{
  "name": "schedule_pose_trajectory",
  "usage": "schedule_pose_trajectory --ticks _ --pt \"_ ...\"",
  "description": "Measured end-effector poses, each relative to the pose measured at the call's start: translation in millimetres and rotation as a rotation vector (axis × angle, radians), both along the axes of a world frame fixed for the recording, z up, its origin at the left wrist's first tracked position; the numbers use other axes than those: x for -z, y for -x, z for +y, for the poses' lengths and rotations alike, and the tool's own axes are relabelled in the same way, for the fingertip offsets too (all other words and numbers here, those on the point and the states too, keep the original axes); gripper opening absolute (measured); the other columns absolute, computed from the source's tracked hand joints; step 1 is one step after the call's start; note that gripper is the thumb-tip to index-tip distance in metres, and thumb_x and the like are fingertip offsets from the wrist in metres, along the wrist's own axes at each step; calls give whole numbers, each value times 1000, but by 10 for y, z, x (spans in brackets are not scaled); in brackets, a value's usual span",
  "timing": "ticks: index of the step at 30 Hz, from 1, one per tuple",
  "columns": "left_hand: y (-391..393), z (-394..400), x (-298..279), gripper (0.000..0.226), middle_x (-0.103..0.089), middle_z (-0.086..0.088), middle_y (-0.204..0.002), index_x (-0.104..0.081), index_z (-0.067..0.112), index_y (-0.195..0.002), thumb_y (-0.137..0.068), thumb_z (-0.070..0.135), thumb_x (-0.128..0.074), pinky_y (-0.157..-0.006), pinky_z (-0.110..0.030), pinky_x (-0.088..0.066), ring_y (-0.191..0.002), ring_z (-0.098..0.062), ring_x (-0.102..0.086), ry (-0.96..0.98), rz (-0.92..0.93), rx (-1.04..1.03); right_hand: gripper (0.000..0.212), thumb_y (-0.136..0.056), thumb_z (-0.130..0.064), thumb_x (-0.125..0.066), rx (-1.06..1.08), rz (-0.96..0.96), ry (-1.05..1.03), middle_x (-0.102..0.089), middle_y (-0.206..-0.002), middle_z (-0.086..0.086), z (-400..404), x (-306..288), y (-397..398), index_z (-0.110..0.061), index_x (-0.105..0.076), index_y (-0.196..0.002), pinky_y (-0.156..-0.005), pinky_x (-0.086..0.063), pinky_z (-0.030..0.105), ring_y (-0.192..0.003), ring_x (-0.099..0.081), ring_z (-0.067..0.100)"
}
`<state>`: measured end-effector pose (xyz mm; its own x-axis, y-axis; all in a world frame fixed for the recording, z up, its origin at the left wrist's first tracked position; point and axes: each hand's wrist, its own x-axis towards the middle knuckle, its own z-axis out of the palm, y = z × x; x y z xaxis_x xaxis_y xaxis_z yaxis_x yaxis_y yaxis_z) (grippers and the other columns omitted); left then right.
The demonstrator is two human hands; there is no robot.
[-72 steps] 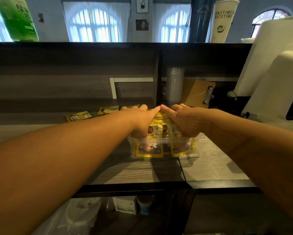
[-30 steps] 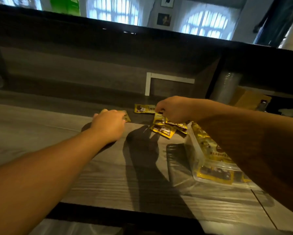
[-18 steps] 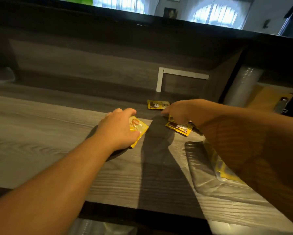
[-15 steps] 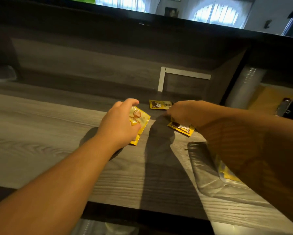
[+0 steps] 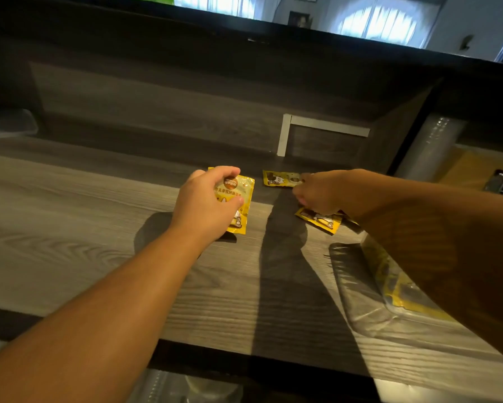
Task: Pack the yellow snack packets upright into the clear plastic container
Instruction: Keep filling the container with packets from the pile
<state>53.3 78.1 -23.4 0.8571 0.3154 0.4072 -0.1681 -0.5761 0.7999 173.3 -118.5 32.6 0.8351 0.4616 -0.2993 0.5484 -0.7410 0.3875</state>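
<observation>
Holding one packet clamped in my left grip, I reach my right grip over loose packets; apparently closing. Container lies near-right, closest to my right arm.

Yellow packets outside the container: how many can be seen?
3: one in the left hand, one flat by the right hand, one under it. More may be hidden.
</observation>
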Motion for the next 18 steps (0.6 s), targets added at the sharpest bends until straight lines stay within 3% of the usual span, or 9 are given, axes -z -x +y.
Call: schedule_pose_trajectory --ticks 3,6,8,11,15,18 --pt "-2 -5 -5 50 -53 6 -121 -61 36 -132 -87 17 -75 -56 -6 -38 -98 -5 -51 -9 11 -9 26 -101 -33 -47 30 -23 34 -48 -91 -2 -3 -41 54 -18 -50 -121 -94 -41 44 -95 -49 21" --pt "-13 -11 -1 50 -52 5 -123 -60 35 -132 -88 17 -75 -60 -9 -38 -99 -6 -51 -11 19 -13 30 -95 -25 -59 81 -121 77 -56 -106 2 3 -82 140 -20 -50 -122 -105 -34 59 -111 -54 29" --pt "-22 -17 13 50 -52 4 -123 -60 35 -132 -88 16 -75 -61 -10 -39 -101 -7 -51 -5 15 -19 35 -92 -16 -61 73 -173 -14 -56 -104 4 -12 -106 165 -19 -50 -125 -101 -41 54 -103 -55 26" --pt "-33 -21 21 53 -52 4 -123 -58 35 -134 -87 15 -75 -63 -11 -42 -103 -10 -55 20 -2 -22 41 -89 -5 -62 82 -232 -269 -58 -96 4 -18 -140 146 -19 -52 -126 -81 -52 39 -86 -56 21" --pt "-14 -54 29 67 -57 5 -128 -46 34 -135 -81 14 -81 -64 -17 -46 -103 -13 -59 24 -16 -24 43 -84 0 -64 201 -169 -636 -62 -112 5 40 -243 190 -15 -63 -125 -84 -54 32 -96 -61 21" --pt "54 -112 -46 84 -56 4 -125 -36 34 -143 -78 14 -84 -75 -25 -49 -102 -13 -54 54 -27 -83 34 -82 -3 -67 268 -111 -923 -65 -105 2 36 -339 345 -18 -70 -113 -76 -58 29 -89 -64 17"
